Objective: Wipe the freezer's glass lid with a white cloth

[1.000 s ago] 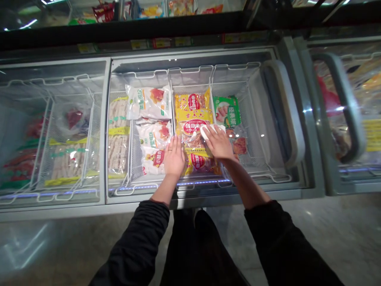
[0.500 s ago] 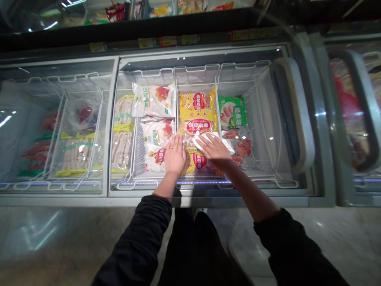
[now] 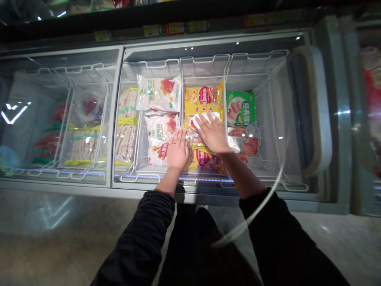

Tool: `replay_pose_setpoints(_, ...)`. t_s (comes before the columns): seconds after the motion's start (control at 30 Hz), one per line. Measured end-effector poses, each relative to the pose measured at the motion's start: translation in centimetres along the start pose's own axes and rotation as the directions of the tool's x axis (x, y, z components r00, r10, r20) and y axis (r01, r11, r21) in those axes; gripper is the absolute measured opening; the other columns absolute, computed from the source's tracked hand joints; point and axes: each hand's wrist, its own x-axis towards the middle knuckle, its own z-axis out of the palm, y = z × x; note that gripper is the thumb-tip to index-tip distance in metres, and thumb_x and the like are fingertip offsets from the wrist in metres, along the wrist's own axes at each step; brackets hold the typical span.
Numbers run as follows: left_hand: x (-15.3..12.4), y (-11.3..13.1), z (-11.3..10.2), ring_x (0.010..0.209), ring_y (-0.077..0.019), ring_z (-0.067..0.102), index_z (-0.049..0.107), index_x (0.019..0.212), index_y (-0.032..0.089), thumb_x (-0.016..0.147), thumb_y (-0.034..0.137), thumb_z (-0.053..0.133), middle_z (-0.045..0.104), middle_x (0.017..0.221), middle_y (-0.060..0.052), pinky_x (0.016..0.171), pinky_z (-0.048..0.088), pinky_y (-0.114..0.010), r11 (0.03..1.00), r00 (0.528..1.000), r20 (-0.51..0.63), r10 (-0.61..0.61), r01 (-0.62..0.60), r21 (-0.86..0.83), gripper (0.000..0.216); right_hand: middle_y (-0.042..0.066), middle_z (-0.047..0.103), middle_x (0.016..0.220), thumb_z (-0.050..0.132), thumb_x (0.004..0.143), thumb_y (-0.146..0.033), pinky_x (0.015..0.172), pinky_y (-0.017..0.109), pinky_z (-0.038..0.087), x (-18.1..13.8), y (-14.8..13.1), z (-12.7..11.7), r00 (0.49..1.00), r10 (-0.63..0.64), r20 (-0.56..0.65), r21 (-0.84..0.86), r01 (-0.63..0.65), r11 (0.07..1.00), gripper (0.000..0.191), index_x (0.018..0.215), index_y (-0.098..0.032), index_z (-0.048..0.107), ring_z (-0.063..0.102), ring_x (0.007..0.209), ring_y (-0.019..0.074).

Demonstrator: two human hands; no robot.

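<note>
My right hand (image 3: 212, 134) presses a folded white cloth (image 3: 214, 116) against the glass lid (image 3: 256, 75) of a chest freezer, over yellow-and-red packs. The fingers lie across the cloth and hide part of it. My left hand (image 3: 177, 150) rests flat on the same glass with its fingers stretched out, holding nothing. Beneath the lid, white bags (image 3: 159, 93) lie to the left, yellow packs (image 3: 204, 95) in the middle and a green pack (image 3: 241, 107) to the right.
Wire baskets (image 3: 269, 85) divide the freezer. A thick grey handle (image 3: 323, 111) stands at the lid's right side. To the left, another glass panel (image 3: 32, 115) covers more packs. Price tags (image 3: 175, 28) line the back ledge. A blurred pale strip (image 3: 253, 214) curves across my right sleeve.
My right hand has slid the cloth away from me over the glass, up to the middle yellow packs. My left hand stays flat in place. The view has shifted slightly.
</note>
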Motion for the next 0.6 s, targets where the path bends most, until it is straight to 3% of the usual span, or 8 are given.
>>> replay_pose_setpoints(0.1,0.0,0.0,0.0,0.169,-0.0238,0.031,0.037,0.173,0.017,0.108,0.015,0.042,0.04,0.178,-0.009,0.139,0.032,-0.048,1.0,1.0,-0.02,0.008,-0.008,-0.011,0.065,-0.001,0.046,0.175,0.041,0.112,-0.027,0.136,0.058,0.031,-6.1,-1.8,0.4,0.995,-0.086,0.058,-0.014,0.087,0.996,0.057,0.169,-0.029,0.047,0.035,0.166,0.0315)
replay_pose_setpoints(0.17,0.0,0.0,0.0,0.168,-0.0239,0.032,0.038,0.173,0.018,0.108,0.014,0.042,0.041,0.177,-0.008,0.138,0.033,-0.048,1.0,1.0,-0.026,0.004,-0.005,-0.015,0.065,0.002,0.046,0.175,0.041,0.113,-0.03,0.135,0.056,0.033,-10.1,-1.1,0.1,0.992,-0.11,0.06,-0.033,0.112,0.993,0.056,0.168,-0.027,0.049,0.037,0.165,0.0324)
replay_pose_setpoints(0.27,0.0,0.1,-0.2,0.168,-0.0242,0.033,0.039,0.172,0.017,0.106,0.013,0.043,0.041,0.177,-0.008,0.139,0.033,-0.048,1.0,1.0,-0.012,-0.006,0.006,-0.018,0.066,0.005,0.045,0.176,0.045,0.111,-0.032,0.133,0.061,0.035,-13.0,1.9,-0.7,1.0,0.013,0.006,-0.061,-0.013,0.998,0.06,0.171,-0.025,0.044,0.037,0.165,0.0377)
replay_pose_setpoints(0.33,0.0,0.2,-0.2,0.168,-0.0243,0.032,0.039,0.172,0.017,0.106,0.012,0.042,0.041,0.177,-0.008,0.139,0.033,-0.048,1.0,1.0,-0.008,-0.009,0.009,-0.018,0.067,0.006,0.044,0.176,0.042,0.111,-0.03,0.132,0.067,0.034,-12.0,3.9,-0.9,0.988,0.141,-0.062,-0.05,-0.144,0.988,0.064,0.175,-0.027,0.037,0.035,0.165,0.0403)
replay_pose_setpoints(0.43,0.1,0.2,-0.3,0.168,-0.0247,0.032,0.035,0.174,0.019,0.105,0.012,0.043,0.04,0.178,-0.007,0.139,0.032,-0.05,1.0,1.0,-0.007,-0.011,0.011,-0.012,0.07,0.007,0.044,0.177,0.039,0.111,-0.031,0.131,0.074,0.03,-7.2,5.0,-0.5,0.959,0.237,-0.154,0.001,-0.24,0.971,0.066,0.177,-0.028,0.03,0.032,0.166,0.0439)
replay_pose_setpoints(0.53,0.1,0.2,-0.2,0.169,-0.0252,0.03,0.035,0.174,0.019,0.105,0.011,0.043,0.039,0.178,-0.008,0.139,0.032,-0.051,1.0,1.0,-0.004,-0.011,0.011,-0.002,0.07,0.006,0.042,0.178,0.037,0.112,-0.028,0.132,0.074,0.029,-2.8,3.0,0.4,0.972,0.177,-0.154,0.016,-0.177,0.984,0.067,0.178,-0.027,0.027,0.03,0.166,0.0442)
replay_pose_setpoints(0.6,0.1,0.2,-0.2,0.169,-0.0251,0.029,0.037,0.173,0.016,0.106,0.012,0.042,0.039,0.178,-0.009,0.139,0.031,-0.049,1.0,1.0,-0.011,-0.004,0.004,0.002,0.068,0.004,0.042,0.178,0.039,0.111,-0.025,0.134,0.071,0.028,-2.3,0.8,0.8,0.987,0.106,-0.117,0.009,-0.106,0.994,0.067,0.177,-0.027,0.03,0.032,0.166,0.0414)
